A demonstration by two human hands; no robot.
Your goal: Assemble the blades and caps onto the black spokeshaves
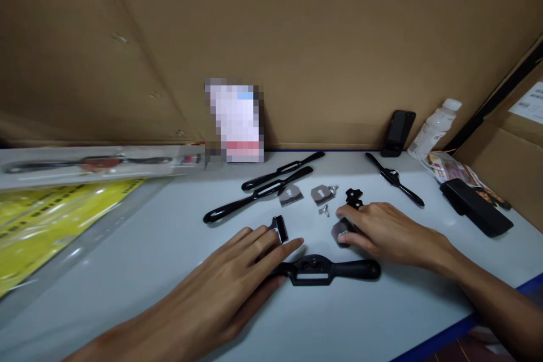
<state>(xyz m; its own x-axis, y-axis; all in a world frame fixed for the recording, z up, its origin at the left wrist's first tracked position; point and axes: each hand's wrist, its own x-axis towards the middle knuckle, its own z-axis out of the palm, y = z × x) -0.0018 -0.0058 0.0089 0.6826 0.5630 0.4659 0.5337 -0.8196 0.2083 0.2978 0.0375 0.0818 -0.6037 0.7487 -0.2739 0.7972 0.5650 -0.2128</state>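
A black spokeshave body (313,277) lies at the table's front middle, its left handle hidden under my left hand (250,254). My left index finger is stretched out above the body and the thumb lies along its near side. Beyond the other fingertips is a small black metal piece (280,228), partly covered. My right hand (373,232) is closed, pinching a grey blade (340,230) between thumb and fingers just above the table. A black cap plate (353,198) lies beside its knuckles. Two more blades (291,196) and small silver thumbscrews (324,211) are beyond the hands.
Two black spokeshave bodies (258,195) lie behind, another spokeshave (394,176) to the right. At left are a bagged spokeshave (102,164) and yellow plastic packaging (55,215). A phone (399,133), bottle (436,127) and black case (477,207) occupy the right; cardboard (339,51) walls the back.
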